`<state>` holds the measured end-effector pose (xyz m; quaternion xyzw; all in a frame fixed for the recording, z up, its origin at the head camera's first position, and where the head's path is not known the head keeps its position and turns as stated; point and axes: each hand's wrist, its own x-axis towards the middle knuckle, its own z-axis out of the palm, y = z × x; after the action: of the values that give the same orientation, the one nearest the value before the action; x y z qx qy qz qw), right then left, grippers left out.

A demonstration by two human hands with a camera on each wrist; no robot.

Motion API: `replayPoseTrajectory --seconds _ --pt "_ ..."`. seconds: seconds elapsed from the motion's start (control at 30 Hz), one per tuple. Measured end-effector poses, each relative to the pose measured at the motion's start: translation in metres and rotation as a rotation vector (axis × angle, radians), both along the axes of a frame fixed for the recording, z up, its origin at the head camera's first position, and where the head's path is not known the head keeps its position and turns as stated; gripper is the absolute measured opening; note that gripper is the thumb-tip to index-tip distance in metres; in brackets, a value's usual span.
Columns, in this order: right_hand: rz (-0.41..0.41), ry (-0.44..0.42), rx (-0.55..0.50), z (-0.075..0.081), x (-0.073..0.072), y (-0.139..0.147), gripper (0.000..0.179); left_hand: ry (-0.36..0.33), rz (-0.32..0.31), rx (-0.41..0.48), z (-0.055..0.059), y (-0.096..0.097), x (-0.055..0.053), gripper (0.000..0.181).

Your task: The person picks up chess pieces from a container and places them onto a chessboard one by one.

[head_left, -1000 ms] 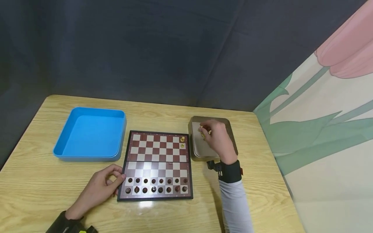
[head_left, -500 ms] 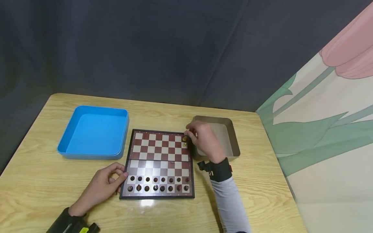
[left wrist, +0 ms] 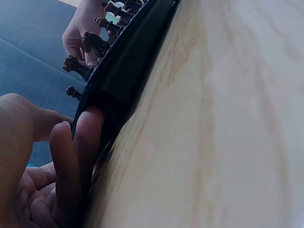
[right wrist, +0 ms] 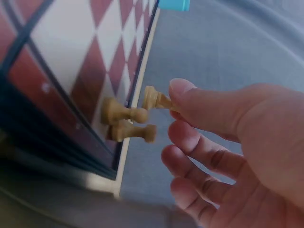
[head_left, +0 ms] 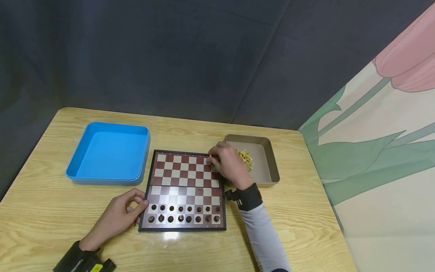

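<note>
A red-and-white chessboard [head_left: 183, 177] lies on the table, with two rows of dark chess pieces [head_left: 181, 218] standing along its near side. My left hand [head_left: 119, 215] grips the board's left edge, thumb over the rim and fingertips against the side wall in the left wrist view. Over the far right corner, my right hand [head_left: 231, 164] pinches a pale yellow chess piece [right wrist: 151, 98] between thumb and fingers. The piece is held just off the board. Beside it, a yellow pawn [right wrist: 121, 113] and a yellow rook [right wrist: 135, 132] stand on the corner squares; the hand hides them in the head view.
Right of the board stands a brownish tin [head_left: 273, 166] with loose yellow chess pieces [head_left: 245, 156] inside. A blue tray [head_left: 108, 156] sits at the back left. A dark curtain [head_left: 170, 64] hangs behind the table.
My right hand has moved left from the tin to the board's far right corner, carrying a yellow piece. The left hand stays at the board's edge.
</note>
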<state>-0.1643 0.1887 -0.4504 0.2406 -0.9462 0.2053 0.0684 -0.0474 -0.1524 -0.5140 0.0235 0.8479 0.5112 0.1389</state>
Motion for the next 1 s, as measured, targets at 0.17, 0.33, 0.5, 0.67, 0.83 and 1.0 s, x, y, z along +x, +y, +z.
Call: replayPoseTrajectory --seconds 0.17,0.33,0.5,0.67,0.83,1.0 --pt "0.003 0.003 0.029 -0.0042 -0.0026 -0.0010 0.014 -0.004 -0.001 0.001 0.0001 -0.0009 -0.0002 0.030" --pt "0.000 0.006 0.023 -0.0068 -0.0040 -0.0011 0.014 -0.001 -0.010 0.010 -0.0008 -0.0010 -0.0014 0.031" --pt "-0.007 -0.001 0.040 -0.0080 -0.0032 -0.0034 0.013 -0.012 -0.012 0.014 0.0016 -0.0010 -0.0014 0.033" --pt "-0.016 -0.010 0.048 -0.0089 -0.0028 -0.0069 0.013 -0.005 -0.002 0.009 0.0028 -0.0017 0.0012 0.037" --pt "-0.028 -0.008 0.057 -0.0090 -0.0020 -0.0063 0.013 -0.011 -0.002 0.011 0.0014 -0.0011 0.0005 0.037" --pt "-0.015 -0.006 0.050 -0.0095 -0.0031 -0.0047 0.016 -0.012 -0.002 0.005 0.0011 -0.0012 0.0003 0.036"
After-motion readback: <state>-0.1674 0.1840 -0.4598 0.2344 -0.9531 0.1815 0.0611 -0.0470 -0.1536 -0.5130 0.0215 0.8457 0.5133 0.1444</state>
